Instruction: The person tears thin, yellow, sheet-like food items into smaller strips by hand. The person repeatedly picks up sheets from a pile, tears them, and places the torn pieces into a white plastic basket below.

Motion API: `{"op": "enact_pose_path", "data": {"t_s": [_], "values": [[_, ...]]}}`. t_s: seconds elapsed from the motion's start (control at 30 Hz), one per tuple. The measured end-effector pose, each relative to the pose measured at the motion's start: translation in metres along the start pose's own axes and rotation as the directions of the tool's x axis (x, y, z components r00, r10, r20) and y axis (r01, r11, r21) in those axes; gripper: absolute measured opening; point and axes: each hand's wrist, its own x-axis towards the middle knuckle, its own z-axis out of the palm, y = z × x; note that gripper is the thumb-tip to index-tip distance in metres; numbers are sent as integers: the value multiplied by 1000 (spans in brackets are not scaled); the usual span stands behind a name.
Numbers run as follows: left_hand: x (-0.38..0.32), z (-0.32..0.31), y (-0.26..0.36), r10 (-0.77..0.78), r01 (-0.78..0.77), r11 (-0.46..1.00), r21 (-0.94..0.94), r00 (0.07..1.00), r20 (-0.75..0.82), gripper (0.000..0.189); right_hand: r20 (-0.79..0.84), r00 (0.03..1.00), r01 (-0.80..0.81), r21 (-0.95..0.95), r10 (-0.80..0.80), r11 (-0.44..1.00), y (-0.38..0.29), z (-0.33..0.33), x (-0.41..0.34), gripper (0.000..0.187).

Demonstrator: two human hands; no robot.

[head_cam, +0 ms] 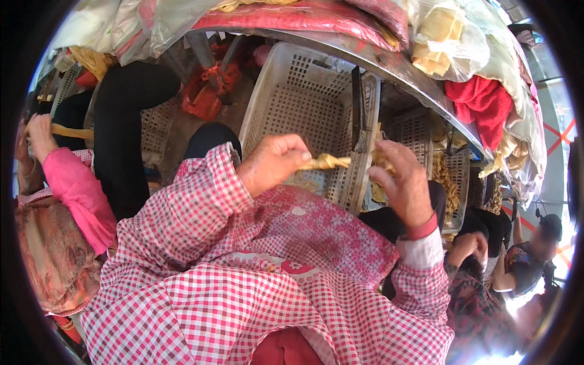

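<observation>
My left hand (275, 162) grips one end of a yellowish knotted strip (327, 161) between thumb and fingers, over the near part of a white perforated plastic crate (310, 109). The strip's knot lies just right of the fingertips, its free end pointing right. My right hand (399, 180) is raised at the crate's right side, fingers curled and apart; some yellowish material shows behind them, and whether they hold any is unclear. A dark flat bar (358, 109) stands at the crate's right wall.
Above the crate runs a table edge (397, 68) with plastic-wrapped bundles and a red cloth (483, 107). More crates with yellowish pieces (445, 182) stand at the right. A co-worker's pink sleeve (77, 187) is close at the left; other people sit at the right. A red plastic bag (203, 100) lies beneath the table.
</observation>
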Motion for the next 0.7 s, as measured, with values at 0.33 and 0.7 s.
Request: {"op": "enact_pose_path", "data": {"t_s": [0.33, 0.7], "values": [[-36, -31, -1, 81, -8, 984, -180, 913, 400, 15, -80, 957, -260, 183, 278, 948, -43, -25, -10, 13], [-19, 4, -40, 155, -173, 985, 6, 898, 412, 45, 294, 932, -322, 404, 211, 857, -69, 24, -2, 25]]}}
